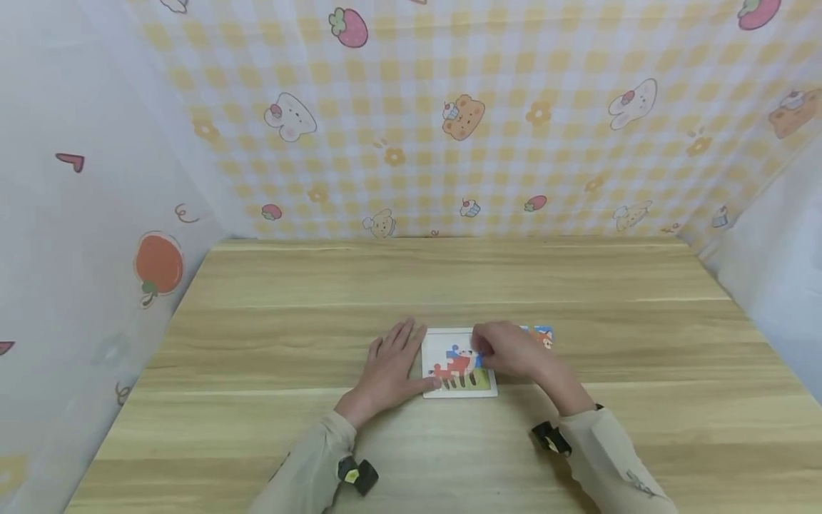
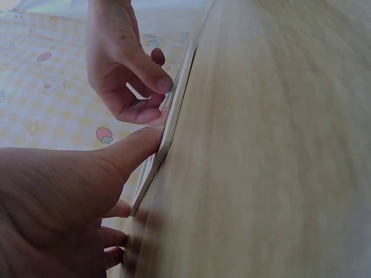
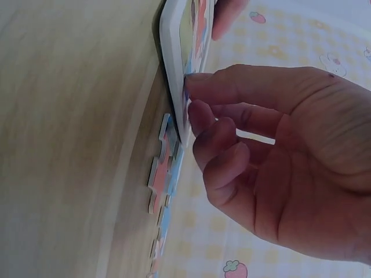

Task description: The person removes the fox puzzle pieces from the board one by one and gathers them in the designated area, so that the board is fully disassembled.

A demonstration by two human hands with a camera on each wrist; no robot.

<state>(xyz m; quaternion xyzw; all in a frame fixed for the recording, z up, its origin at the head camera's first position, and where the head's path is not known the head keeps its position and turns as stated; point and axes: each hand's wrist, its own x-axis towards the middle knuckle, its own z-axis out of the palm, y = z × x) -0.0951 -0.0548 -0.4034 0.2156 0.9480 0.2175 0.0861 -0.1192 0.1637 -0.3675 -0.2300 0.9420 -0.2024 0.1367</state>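
Note:
A jigsaw puzzle tray [image 1: 459,395] with a white rim lies on the wooden table, partly filled with red, blue and green pieces that form an animal picture. My left hand [image 1: 389,373] is spread along the tray's left side, fingers on the table and thumb [image 2: 142,145] over the near left rim. At the tray's right side, my right hand [image 1: 510,350] pinches a puzzle piece between thumb [image 3: 206,88] and forefinger, low over the picture. The fingers hide most of that piece. The other right fingers are curled in.
Several loose puzzle pieces [image 1: 544,335] lie on the table just right of the tray, partly behind the right hand; the right wrist view shows these pieces [image 3: 162,168] in a row by the rim. A checked cloth [image 1: 417,178] hangs behind the table [image 1: 321,285].

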